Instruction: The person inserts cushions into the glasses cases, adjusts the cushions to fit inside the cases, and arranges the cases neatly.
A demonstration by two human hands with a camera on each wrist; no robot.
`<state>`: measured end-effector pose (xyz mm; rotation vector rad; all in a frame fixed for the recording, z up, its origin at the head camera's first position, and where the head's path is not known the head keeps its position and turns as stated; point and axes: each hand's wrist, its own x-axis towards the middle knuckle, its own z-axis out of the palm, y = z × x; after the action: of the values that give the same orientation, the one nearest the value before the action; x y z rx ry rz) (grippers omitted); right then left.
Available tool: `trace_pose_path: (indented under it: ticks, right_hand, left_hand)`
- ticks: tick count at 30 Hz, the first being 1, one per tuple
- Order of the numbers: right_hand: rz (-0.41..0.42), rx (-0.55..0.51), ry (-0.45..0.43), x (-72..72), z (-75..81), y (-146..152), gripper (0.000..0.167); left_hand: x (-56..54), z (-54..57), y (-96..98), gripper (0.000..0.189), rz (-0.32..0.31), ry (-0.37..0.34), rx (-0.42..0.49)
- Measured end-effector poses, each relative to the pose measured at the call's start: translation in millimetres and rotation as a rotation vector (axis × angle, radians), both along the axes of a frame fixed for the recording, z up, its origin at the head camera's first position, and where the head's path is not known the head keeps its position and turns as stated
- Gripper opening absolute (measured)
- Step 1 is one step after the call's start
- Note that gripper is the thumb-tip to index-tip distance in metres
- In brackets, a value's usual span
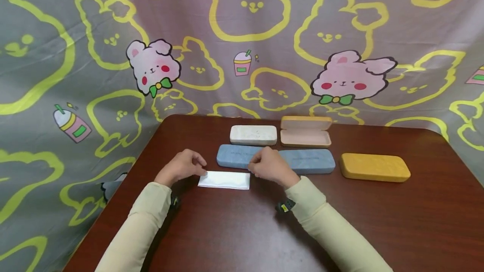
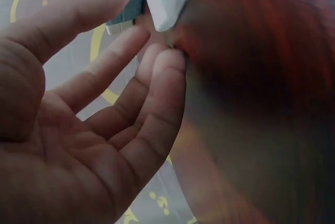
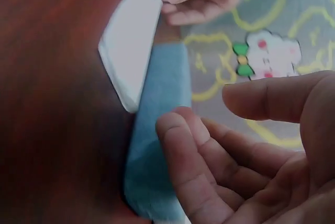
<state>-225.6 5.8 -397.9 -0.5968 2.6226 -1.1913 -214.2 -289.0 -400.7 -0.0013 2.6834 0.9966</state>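
Observation:
A folded white cloth (image 1: 224, 180) lies flat on the dark table, long side running left to right. My left hand (image 1: 183, 165) is at its left end, fingertips right by the corner; in the left wrist view the thumb and loosely bent fingers stand apart, with the pointed cloth end just beyond them. At the cloth's right end hovers my right hand (image 1: 271, 166), overlapping two blue glasses cases in the head view. Its thumb and fingers are parted, with nothing between them in the right wrist view. The left blue case (image 1: 234, 156) and right blue case (image 1: 310, 162) lie end to end behind the cloth.
Behind the blue cases are a closed white glasses case (image 1: 253, 134) and an open case (image 1: 305, 137) with a pale pink inside. A closed yellow case (image 1: 374, 167) lies to the right. A patterned curtain (image 1: 211, 83) hangs along the table's back edge.

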Motion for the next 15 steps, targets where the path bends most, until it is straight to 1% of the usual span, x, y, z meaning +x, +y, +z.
trace_pose_path:
  ticks: [2,4,6,7,9,12,15]
  right_hand:
    - [0.038,0.069,0.108,5.6,-2.3,-7.7,0.023]
    - [0.057,0.134,0.19,10.2,-5.2,-14.4,0.039]
    - [0.06,0.202,0.239,13.8,-8.1,-20.2,0.048]
    - [0.048,0.236,0.258,15.4,-9.8,-23.2,0.049]
    - [0.015,0.303,0.294,17.9,-13.3,-29.4,0.044]
    - [-0.023,0.391,0.36,21.3,-18.0,-38.9,0.029]
    - [-0.026,0.438,0.417,25.3,-21.7,-45.9,0.023]
  left_hand:
    - [2.4,-0.9,-0.1,0.024,-0.017,-0.011,-0.019]
    - [3.3,-1.8,1.6,0.022,-0.029,-0.013,-0.034]
    - [2.9,-2.3,4.4,0.019,-0.031,-0.016,-0.046]
    - [2.8,-2.6,5.6,0.017,-0.029,-0.019,-0.052]
    - [2.3,-3.4,7.2,0.015,-0.017,-0.027,-0.065]
    - [1.8,-5.1,8.5,0.013,0.001,-0.033,-0.087]
    - [2.0,-7.3,9.5,0.013,0.009,-0.034,-0.098]
